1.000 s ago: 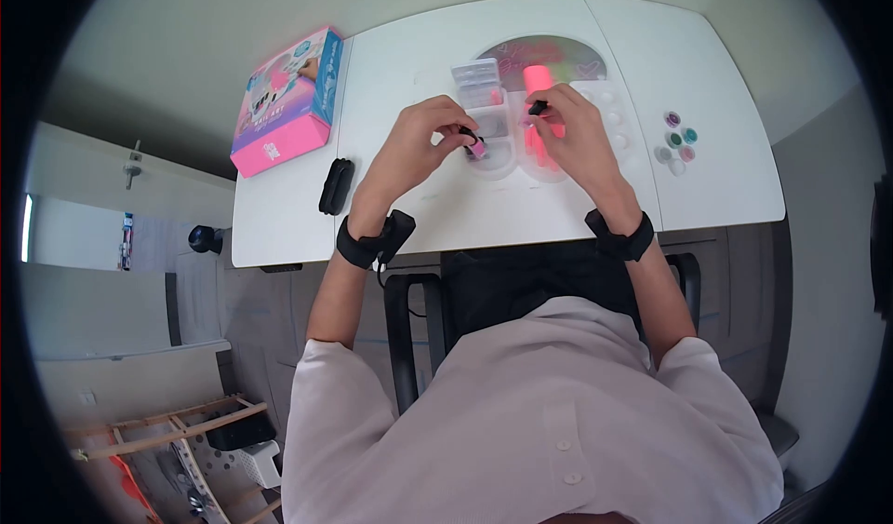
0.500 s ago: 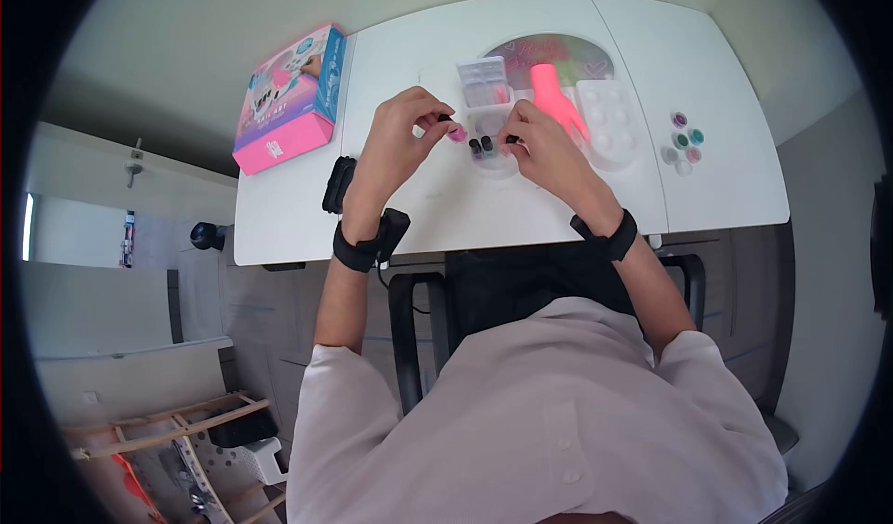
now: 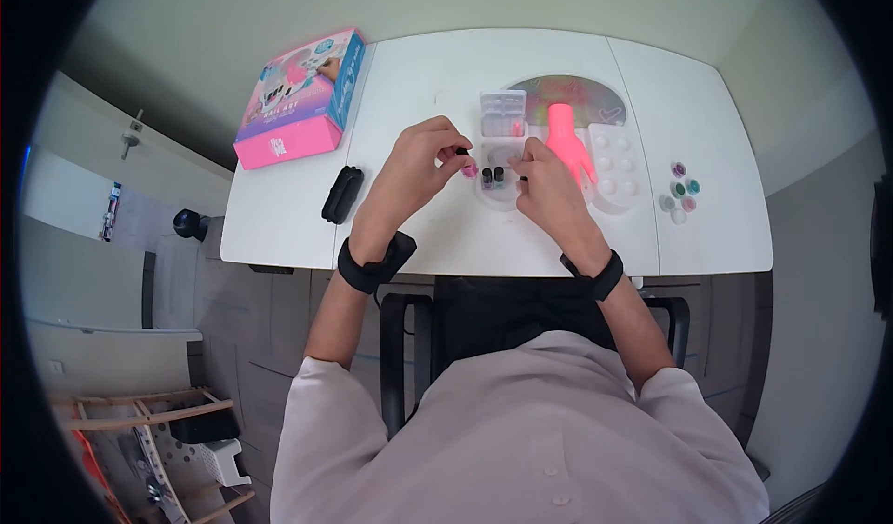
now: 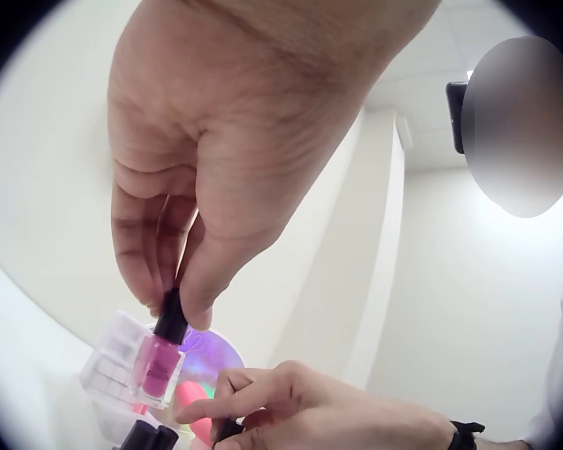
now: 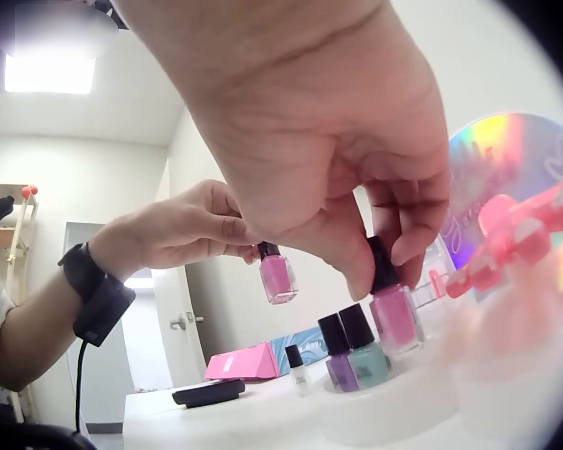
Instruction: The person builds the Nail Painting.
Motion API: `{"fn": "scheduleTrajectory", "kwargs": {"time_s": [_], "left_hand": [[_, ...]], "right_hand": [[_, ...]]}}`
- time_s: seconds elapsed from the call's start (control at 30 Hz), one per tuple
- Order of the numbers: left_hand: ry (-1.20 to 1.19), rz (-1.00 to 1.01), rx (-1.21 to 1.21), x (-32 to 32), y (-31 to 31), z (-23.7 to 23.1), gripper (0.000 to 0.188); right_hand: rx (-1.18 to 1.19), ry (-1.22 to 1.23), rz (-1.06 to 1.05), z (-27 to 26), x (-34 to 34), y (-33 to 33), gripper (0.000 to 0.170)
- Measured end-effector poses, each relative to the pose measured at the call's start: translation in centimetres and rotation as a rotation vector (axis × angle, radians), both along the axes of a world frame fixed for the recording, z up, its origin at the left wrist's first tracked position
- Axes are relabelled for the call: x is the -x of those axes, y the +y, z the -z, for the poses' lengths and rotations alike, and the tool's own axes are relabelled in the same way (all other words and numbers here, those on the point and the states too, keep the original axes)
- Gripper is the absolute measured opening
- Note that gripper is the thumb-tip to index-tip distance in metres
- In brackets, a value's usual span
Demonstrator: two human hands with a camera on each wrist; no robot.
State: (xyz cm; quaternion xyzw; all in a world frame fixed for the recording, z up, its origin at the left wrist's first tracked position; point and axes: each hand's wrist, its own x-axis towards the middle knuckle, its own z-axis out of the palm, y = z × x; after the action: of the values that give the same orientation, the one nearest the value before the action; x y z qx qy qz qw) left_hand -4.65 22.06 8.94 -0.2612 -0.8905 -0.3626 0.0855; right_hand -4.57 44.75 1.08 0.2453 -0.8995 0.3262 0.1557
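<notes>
My left hand (image 3: pixel 409 180) pinches a magenta nail polish bottle (image 4: pixel 159 368) by its black cap, raised just left of the white tray (image 5: pixel 385 412). With thumb and fingers, my right hand (image 3: pixel 551 194) pinches the black cap of a pink nail polish bottle (image 5: pixel 395 317), low over the tray's near part. Beside it, a purple polish bottle (image 5: pixel 338 364) and a mint polish bottle (image 5: pixel 367 356) stand upright close together in the tray. A bright pink model hand (image 3: pixel 561 133) lies on the tray to the right, fingers toward me.
A lidded clear compartment box (image 3: pixel 503 114) stands behind. A palette with round wells (image 3: pixel 614 175) is at right, with several small glitter pots (image 3: pixel 679 189) beyond. A black case (image 3: pixel 342 194), a nail art box (image 3: pixel 298 100) and a small clear bottle (image 5: pixel 298 371) are leftward.
My left hand has moved left off the tray with the magenta bottle. My right hand has come left from over the model hand, bringing the pink bottle beside the purple and mint bottles.
</notes>
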Motion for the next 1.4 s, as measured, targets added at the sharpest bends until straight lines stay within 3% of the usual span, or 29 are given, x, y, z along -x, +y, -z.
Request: {"fn": "scheduleTrajectory", "kwargs": {"time_s": [0.57,0.7,0.8,1.4], "left_hand": [[-0.004,-0.003,0.005,-0.2,0.5,0.5,0.019],[0.02,0.047,-0.066,0.0,2.0,1.3,0.02],[0.008,0.078,-0.066,0.5,3.2,2.4,0.02],[0.039,0.024,0.159,2.4,4.4,4.3,0.018]], "right_hand": [[-0.299,0.119,0.119,0.8,1.1,-2.0,0.011],[-0.314,0.142,0.125,1.0,1.3,-0.6,0.011],[-0.297,0.137,0.121,0.8,0.9,-0.3,0.02],[-0.306,0.199,0.095,0.9,1.1,-0.4,0.01]]}}
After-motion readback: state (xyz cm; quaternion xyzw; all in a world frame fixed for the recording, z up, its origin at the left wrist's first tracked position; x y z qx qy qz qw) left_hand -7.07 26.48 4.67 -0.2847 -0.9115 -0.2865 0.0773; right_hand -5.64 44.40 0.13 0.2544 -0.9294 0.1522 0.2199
